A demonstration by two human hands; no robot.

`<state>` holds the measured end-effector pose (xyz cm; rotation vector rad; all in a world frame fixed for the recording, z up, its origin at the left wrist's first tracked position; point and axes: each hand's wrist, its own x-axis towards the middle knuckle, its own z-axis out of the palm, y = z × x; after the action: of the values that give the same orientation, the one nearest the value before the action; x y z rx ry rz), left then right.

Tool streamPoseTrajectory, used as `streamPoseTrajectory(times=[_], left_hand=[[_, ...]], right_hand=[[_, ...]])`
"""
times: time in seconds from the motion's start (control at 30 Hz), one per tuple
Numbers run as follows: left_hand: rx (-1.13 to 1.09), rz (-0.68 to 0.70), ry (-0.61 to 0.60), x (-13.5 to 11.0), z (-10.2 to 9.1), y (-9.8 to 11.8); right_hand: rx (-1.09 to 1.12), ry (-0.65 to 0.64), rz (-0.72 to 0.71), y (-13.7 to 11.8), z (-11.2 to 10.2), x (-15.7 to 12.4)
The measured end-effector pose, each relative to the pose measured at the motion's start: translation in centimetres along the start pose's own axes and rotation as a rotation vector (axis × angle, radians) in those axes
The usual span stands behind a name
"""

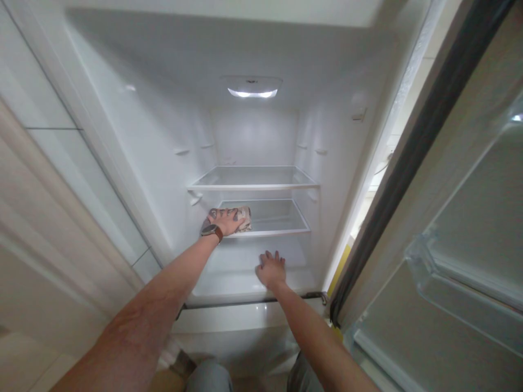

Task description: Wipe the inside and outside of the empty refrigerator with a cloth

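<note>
I look into an open white fridge. My left hand point(223, 220), with a watch on its wrist, lies on a patterned cloth point(242, 216) at the front left of the lower glass shelf point(281, 223); its fingers press down on the cloth. My right hand point(270, 268) rests flat with fingers spread on the white floor point(229, 275) of the fridge below that shelf and holds nothing. A second glass shelf point(253, 178) sits above the first with nothing on it.
The fridge door point(461, 218) stands open at the right, with clear plastic door bins point(445, 277). A lamp point(252, 90) glows in the fridge ceiling. White cabinet panels point(53, 179) flank the left side. My knees point(208, 377) show at the bottom.
</note>
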<state>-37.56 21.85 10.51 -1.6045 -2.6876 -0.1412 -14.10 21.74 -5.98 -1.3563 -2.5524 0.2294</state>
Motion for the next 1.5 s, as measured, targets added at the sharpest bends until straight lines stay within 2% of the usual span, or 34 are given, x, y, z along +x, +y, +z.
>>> streamPoseTrajectory(times=[0.27,0.4,0.53,0.8,1.07,1.23,1.5], left_hand=[[0.038,-0.006,0.028,-0.4,0.3,1.2],[0.035,-0.034,0.038,-0.1,0.7,3.0],[0.021,-0.011,0.031,-0.1,1.1,6.7],[-0.029,0.160,0.066,-1.1,1.8,15.7],[-0.075,0.263,0.050,-2.1,1.9,21.5],[-0.119,0.283,0.049,-1.9,2.0,22.8],[-0.172,0.309,0.049,-0.5,2.3,22.8]], right_hand=[[0.006,0.010,-0.002,-0.1,0.2,0.0],[0.029,0.014,0.005,-0.1,0.4,0.1],[0.032,0.002,0.003,-0.2,0.1,0.0],[0.019,-0.013,0.012,-0.5,-0.4,0.0],[-0.010,-0.070,0.024,-0.4,-0.8,0.1],[-0.048,-0.100,0.022,-0.4,-1.5,-0.2],[-0.098,-0.138,0.018,-0.7,-2.2,-0.3]])
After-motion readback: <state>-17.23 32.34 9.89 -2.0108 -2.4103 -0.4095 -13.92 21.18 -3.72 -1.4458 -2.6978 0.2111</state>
